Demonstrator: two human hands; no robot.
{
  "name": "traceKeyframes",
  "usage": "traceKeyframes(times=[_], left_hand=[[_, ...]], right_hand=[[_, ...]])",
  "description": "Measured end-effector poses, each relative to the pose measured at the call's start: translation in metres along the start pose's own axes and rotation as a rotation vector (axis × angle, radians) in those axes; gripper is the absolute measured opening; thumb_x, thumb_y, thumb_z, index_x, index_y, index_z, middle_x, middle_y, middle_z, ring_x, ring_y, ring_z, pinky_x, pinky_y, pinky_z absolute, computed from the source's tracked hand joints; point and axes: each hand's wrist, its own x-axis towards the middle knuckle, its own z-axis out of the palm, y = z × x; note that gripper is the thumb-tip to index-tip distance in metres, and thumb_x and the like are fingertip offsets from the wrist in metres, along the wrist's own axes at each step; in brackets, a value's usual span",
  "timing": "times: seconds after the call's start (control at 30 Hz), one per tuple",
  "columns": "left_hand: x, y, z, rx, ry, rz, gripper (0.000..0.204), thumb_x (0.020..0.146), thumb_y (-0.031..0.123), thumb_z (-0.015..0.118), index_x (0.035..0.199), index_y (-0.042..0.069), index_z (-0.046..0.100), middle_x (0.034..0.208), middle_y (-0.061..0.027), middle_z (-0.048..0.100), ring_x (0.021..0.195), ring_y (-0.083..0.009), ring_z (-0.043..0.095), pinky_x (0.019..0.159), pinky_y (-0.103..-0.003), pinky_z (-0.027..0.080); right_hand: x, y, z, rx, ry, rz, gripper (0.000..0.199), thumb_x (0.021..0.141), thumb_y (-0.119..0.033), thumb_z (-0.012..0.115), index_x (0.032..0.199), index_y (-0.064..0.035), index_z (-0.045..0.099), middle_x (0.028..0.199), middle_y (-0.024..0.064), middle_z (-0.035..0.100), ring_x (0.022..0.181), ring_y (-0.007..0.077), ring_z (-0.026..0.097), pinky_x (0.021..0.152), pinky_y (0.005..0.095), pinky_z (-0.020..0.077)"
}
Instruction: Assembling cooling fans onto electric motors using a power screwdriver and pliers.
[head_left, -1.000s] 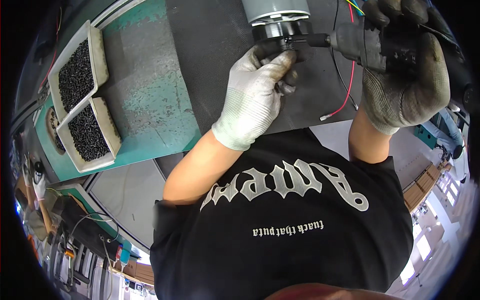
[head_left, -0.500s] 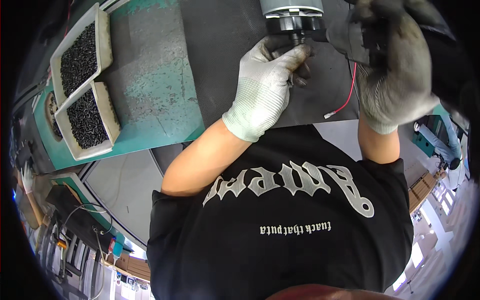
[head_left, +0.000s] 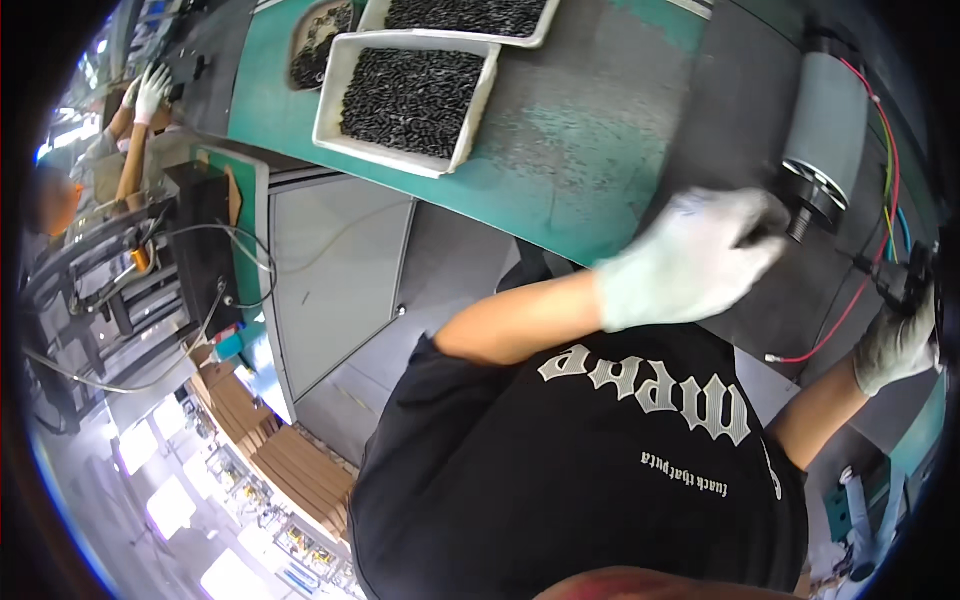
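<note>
Since the earlier frame the view had swung, sliding the motor (head_left: 826, 130) to the right. My left hand (head_left: 690, 262) pinched its shaft end; my right hand (head_left: 895, 340) gripped a black tool (head_left: 905, 285). I feared the loose wires (head_left: 880, 150) might snag.

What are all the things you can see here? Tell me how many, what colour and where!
Motor: one, grey cylinder with a dark end, lying on the dark mat, upper right.
Wires: several, red, yellow, green and blue, right of the motor.
Trays: two white ones full of small black parts, top middle.
Bench: one, green, across the top.
Another person's gloved hands: two, white, far upper left.
Left hand: white glove, at the motor's dark end.
Right hand: grey glove, holding a black tool, right edge.
</note>
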Motion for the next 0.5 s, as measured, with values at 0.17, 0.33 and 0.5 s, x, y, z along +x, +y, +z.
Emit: traceKeyframes(times=[0.17,0.33,0.5], left_hand=[[-0.017,-0.043,-0.193,1.305,0.659,-0.245,0.023,0.086,0.019,0.065,0.101,0.002,0.061,0.098,-0.0203,0.063,0.087,-0.038,0.065,0.08,-0.045,0.053],[-0.016,-0.073,-0.24,1.335,0.463,-0.351,0.027,0.086,0.017,0.065,0.108,0.0,0.064,0.104,-0.0223,0.065,0.094,-0.0388,0.064,0.087,-0.043,0.051],[-0.008,-0.061,-0.25,1.259,0.373,-0.521,0.028,0.088,0.02,0.061,0.106,-0.001,0.064,0.107,-0.0241,0.065,0.1,-0.0391,0.063,0.088,-0.043,0.05]], right_hand=[[-0.004,0.008,-0.034,0.071,0.059,0.015,0.019,0.083,-0.009,0.072,0.097,-0.0024,0.061,0.088,0.0088,0.064,0.075,0.0209,0.061,0.066,0.0339,0.0526],[-0.009,0.045,-0.092,0.121,0.096,0.274,0.023,0.09,-0.007,0.059,0.107,0.0091,0.059,0.105,0.02,0.063,0.093,0.0313,0.062,0.084,0.0402,0.0509],[-0.016,0.048,-0.108,0.14,0.124,0.45,0.031,0.095,-0.006,0.051,0.114,0.0174,0.058,0.119,0.0275,0.062,0.106,0.0396,0.063,0.096,0.0453,0.0512]])
